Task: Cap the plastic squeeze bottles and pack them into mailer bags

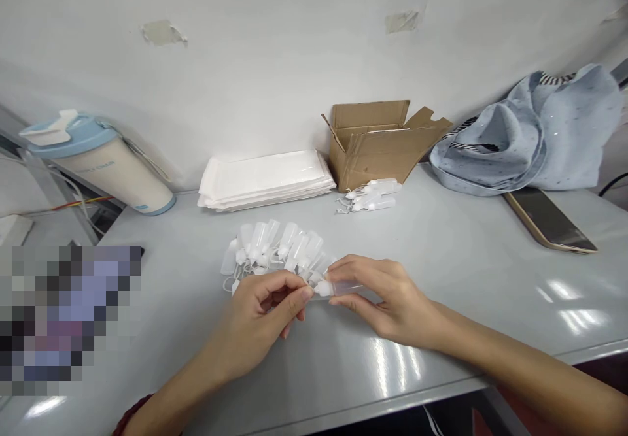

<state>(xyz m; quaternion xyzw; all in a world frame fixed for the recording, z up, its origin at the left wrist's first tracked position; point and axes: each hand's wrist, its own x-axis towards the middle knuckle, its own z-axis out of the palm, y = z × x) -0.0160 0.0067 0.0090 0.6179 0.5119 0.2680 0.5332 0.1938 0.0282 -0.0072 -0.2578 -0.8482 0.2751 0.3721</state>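
Note:
My right hand (385,295) is closed round a small translucent plastic squeeze bottle (338,288) with a white neck, lying on its side with the neck pointing left. At that neck end, the thumb and forefinger of my left hand (275,305) are pinched together; whatever sits between those fingertips is hidden. Just behind both hands lies a loose pile of similar squeeze bottles (258,240), with thin white cap straps tangled among them. A smaller group of the same bottles (370,195) rests farther back, in front of a cardboard box.
The open cardboard box (373,155) stands against the wall beside a stack of white sheets or flat packs (267,178). A blue-lidded tumbler (108,161) is at back left. On the right are a light blue cloth bag (530,135) and a phone (552,220). The left side is pixelated.

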